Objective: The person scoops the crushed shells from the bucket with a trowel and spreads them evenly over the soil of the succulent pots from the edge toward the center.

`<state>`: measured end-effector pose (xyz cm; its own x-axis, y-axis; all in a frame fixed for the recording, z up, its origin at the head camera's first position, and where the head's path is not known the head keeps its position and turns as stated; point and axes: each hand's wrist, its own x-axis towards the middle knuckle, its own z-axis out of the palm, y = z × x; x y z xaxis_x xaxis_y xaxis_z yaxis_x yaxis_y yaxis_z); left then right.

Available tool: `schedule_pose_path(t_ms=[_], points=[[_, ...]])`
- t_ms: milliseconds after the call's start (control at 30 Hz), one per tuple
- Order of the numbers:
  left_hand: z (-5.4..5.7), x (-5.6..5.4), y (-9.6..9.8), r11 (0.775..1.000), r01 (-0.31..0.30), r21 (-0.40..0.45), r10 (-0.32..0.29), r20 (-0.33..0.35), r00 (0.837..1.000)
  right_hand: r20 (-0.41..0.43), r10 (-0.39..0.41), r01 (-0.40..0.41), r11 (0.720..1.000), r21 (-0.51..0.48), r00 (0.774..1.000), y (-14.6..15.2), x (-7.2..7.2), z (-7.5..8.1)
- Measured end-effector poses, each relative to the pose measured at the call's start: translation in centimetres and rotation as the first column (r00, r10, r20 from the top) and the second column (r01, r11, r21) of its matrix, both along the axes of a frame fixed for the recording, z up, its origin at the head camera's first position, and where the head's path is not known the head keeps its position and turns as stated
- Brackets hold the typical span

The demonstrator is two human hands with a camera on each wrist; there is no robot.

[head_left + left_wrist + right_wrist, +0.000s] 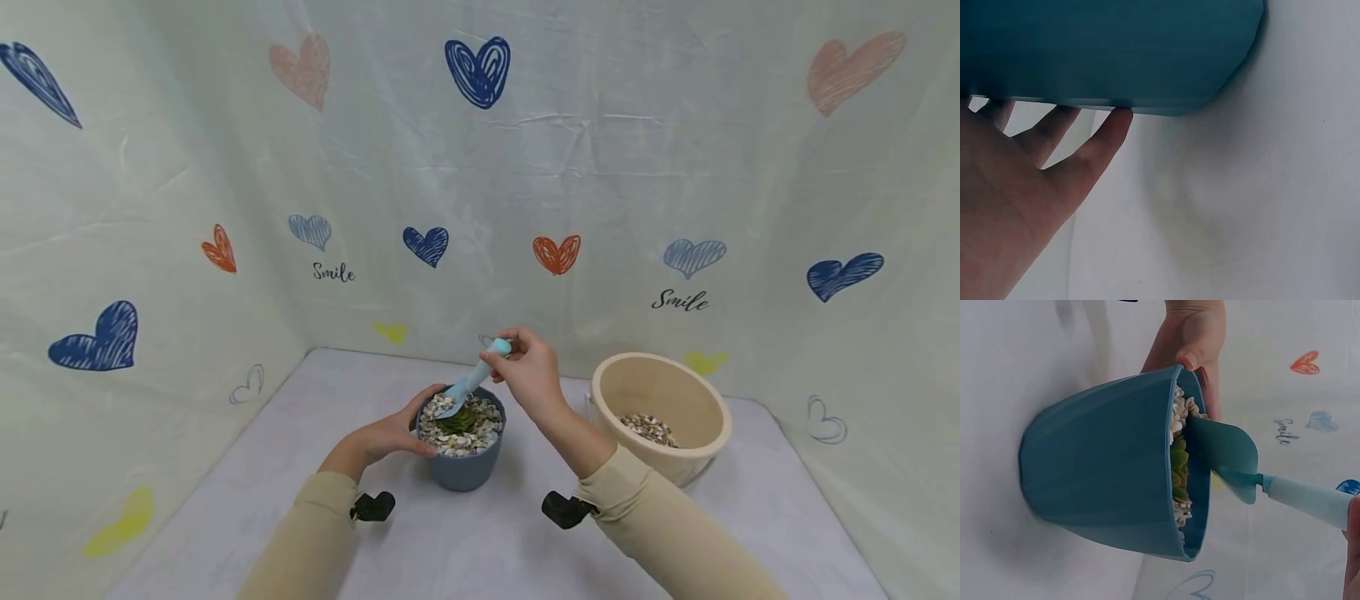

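1. The blue pot (465, 467) stands on the white table (480, 550), near its middle, in front of you. It is filled with small pale pebbles (442, 437) around a green plant (459, 421).
2. Your left hand (393, 433) wraps the pot's left side, fingers curled round the wall, thumb at the rim. The left wrist view shows fingertips (1119, 119) against the pot's wall.
3. Your right hand (528, 375) pinches the top of a light blue trowel (472, 379), held slanted; its blade (1222, 447) sits just over the pebbles at the pot's rim.
4. A cream bowl (660, 417) stands to the right of the pot, apart from it, with a layer of the same pebbles inside.
5. A cloth printed with hearts (480, 71) and the word "Smile" hangs behind and to both sides.
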<state>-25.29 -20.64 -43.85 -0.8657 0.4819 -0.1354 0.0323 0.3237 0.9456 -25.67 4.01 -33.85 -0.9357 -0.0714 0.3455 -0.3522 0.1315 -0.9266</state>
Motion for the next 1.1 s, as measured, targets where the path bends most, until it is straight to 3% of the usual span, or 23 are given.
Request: schedule_pose_path(t_ms=[500,767,1100], points=[[-0.1,0.6,0.7,0.997,-0.083,-0.002,0.083,0.01,0.997,-0.028,0.012,-0.011,1.0,0.028,1.0,0.3,-0.5,0.4],[-0.2,0.9,0.8,0.995,-0.098,0.003,0.098,-0.001,0.995,-0.035,0.008,-0.006,0.999,0.049,0.999,0.3,-0.5,0.6],[-0.2,1.4,1.6,0.98,-0.199,-0.004,0.199,0.015,0.98,-0.034,0.005,-0.002,0.997,0.078,0.999,0.5,-0.7,0.8]])
